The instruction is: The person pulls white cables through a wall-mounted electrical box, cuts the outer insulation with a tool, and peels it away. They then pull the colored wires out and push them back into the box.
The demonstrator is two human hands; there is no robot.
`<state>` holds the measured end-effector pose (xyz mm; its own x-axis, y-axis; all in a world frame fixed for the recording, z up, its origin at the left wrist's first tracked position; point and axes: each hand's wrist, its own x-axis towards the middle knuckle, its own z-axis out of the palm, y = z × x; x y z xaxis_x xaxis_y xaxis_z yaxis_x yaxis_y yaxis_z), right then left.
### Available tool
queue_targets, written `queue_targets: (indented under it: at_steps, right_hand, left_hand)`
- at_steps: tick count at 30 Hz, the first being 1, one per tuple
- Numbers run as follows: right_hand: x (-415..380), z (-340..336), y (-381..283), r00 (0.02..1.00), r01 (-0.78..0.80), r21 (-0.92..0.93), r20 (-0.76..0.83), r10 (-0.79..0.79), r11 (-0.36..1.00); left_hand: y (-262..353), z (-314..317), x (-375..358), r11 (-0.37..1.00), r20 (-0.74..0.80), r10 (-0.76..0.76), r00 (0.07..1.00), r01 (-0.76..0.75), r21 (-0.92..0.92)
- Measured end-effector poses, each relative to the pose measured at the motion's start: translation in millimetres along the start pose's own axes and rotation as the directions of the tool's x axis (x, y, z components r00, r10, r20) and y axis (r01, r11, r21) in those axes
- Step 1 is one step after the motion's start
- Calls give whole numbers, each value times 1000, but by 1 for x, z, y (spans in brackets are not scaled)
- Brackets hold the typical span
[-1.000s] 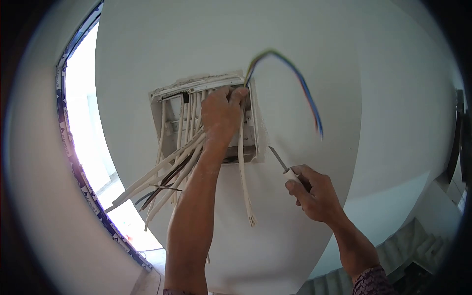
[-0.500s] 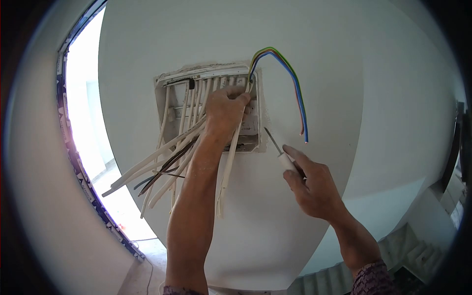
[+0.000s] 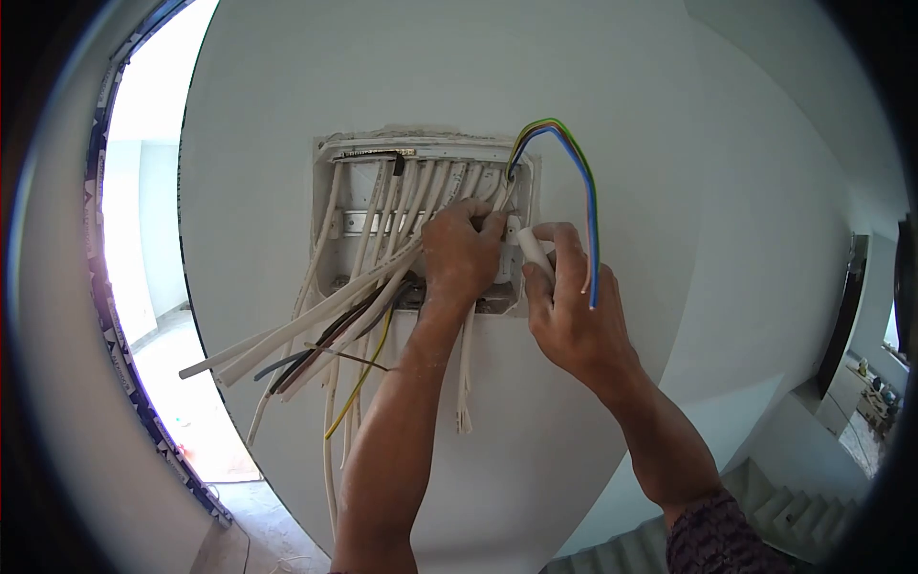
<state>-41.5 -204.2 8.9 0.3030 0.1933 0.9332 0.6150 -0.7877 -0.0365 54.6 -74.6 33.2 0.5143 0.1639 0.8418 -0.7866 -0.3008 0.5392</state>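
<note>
My left hand (image 3: 464, 253) is inside the front of an electrical box (image 3: 322, 230) set in the wall, its fingers closed on a white cable (image 3: 504, 195) at the box's right side. From that cable's stripped end, green-yellow, brown and blue wires (image 3: 585, 172) arch up and hang down to the right. My right hand (image 3: 579, 316) grips the white handle of a knife (image 3: 534, 251) just right of the left fingers. The blade cannot be made out now. The hanging wires pass in front of the right hand.
Several white cables (image 3: 287, 337) and dark wires (image 3: 330, 335) spill out of the box to the lower left. A yellow-green wire (image 3: 360, 383) hangs beside my left forearm. A bright doorway (image 3: 158, 191) lies at left, and concrete stairs (image 3: 798, 507) descend at lower right.
My right hand has moved up and left with the knife, close to the left hand. The knife's blade, visible before, no longer shows. The left hand still grips the cable.
</note>
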Motion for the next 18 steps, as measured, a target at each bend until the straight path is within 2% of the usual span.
queue_targets:
  at_steps: [5,7,8,10,13,18]
  right_hand:
    - [15,16,4,998,30,-83,-51,-35,996]
    - [19,26,9,992,69,-253,-86,-93,965]
    - [21,27,7,992,71,-263,-83,-96,962]
    - [25,27,0,998,-43,-193,-46,35,980]
    - [26,31,3,994,-95,-200,-64,83,975]
    - [28,31,1,997,-39,-256,-76,20,966]
  left_hand:
    - [-10,7,6,999,-7,49,999,-49,-22]
    - [-13,10,6,998,-6,52,999,-52,-30]
    - [-17,12,7,997,-19,71,997,-72,-22]
    - [-20,12,7,996,-33,91,995,-92,-20]
    - [-19,9,6,995,11,89,996,-89,-34]
    - [-23,11,7,994,12,99,995,-98,-44]
